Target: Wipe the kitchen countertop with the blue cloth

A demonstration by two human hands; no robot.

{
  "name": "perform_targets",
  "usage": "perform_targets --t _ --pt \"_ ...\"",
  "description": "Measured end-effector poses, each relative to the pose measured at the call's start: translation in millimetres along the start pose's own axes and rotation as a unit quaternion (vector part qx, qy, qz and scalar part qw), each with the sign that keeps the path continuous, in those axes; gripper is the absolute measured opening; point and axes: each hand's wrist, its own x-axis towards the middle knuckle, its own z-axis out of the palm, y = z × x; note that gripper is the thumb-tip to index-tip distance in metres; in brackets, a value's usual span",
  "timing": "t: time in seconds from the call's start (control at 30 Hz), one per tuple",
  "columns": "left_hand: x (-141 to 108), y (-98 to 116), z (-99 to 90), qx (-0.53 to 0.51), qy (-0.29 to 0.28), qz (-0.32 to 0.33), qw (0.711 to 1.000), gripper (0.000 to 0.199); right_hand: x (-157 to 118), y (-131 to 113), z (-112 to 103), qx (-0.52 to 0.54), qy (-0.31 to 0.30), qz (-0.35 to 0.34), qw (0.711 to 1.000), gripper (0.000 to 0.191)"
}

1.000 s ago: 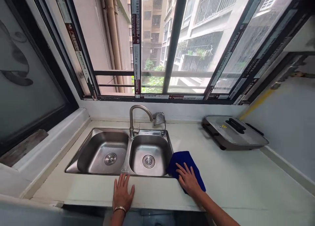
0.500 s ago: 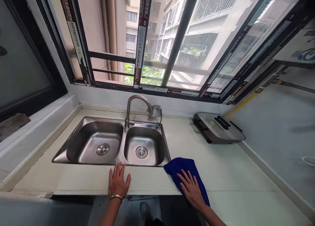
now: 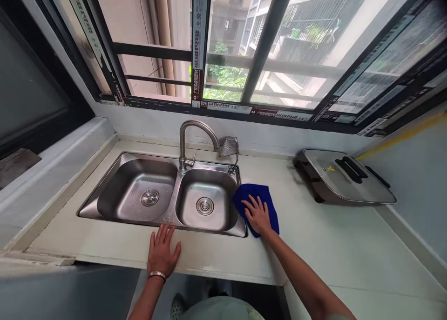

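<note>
A dark blue cloth (image 3: 249, 193) lies spread on the pale countertop (image 3: 223, 259), just right of the smaller sink bowl, its left edge against the steel rim. My right hand (image 3: 258, 214) presses flat on it with the fingers spread. Left of that, my left hand (image 3: 163, 251) rests palm down on the front strip of counter, fingertips near the front rim of the double sink (image 3: 164, 216). It holds nothing, and a bracelet circles its wrist. Both sink bowls show only their drains and some water drops.
A curved metal faucet (image 3: 182, 145) rises behind the sink, with a grey mesh scrubber (image 3: 228, 145) hanging on a bent wire beside it. At the back right stands a lidded electric pan (image 3: 344, 176). A black-framed window (image 3: 223, 107) runs along the rear wall.
My right hand has slid the cloth forward along the counter, away from its front edge, to beside the sink. My left hand stays on the counter's front strip. The camera view has shifted.
</note>
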Motion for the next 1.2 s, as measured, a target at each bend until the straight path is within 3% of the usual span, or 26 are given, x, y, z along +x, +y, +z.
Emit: perform_targets --t 0.4,0.5,0.6,0.8,1.0,1.2 --pt "0 3 -4.6 0.029 -0.047 -0.006 0.998 0.057 148 40 16 -0.014 0.011 -0.026 1.0 0.046" --pt "1 5 -7.8 0.028 -0.059 -0.009 0.998 0.056 173 44 19 0.007 0.015 -0.03 0.999 0.047" --pt "2 5 -10.1 0.023 -0.064 -0.01 0.998 0.056 181 43 19 0.0 0.007 -0.033 0.999 0.048" --pt "1 4 -8.7 0.019 -0.057 -0.005 0.998 0.055 144 40 8 -0.031 -0.023 -0.109 0.993 0.044" --pt "0 5 -7.0 0.0 -0.044 -0.006 0.999 0.054 73 34 -7 0.009 -0.051 -0.198 0.979 0.039" --pt "-1 3 -5.0 -0.034 -0.025 -0.011 0.999 0.053 0 21 -19 0.036 -0.064 -0.225 0.972 0.037"
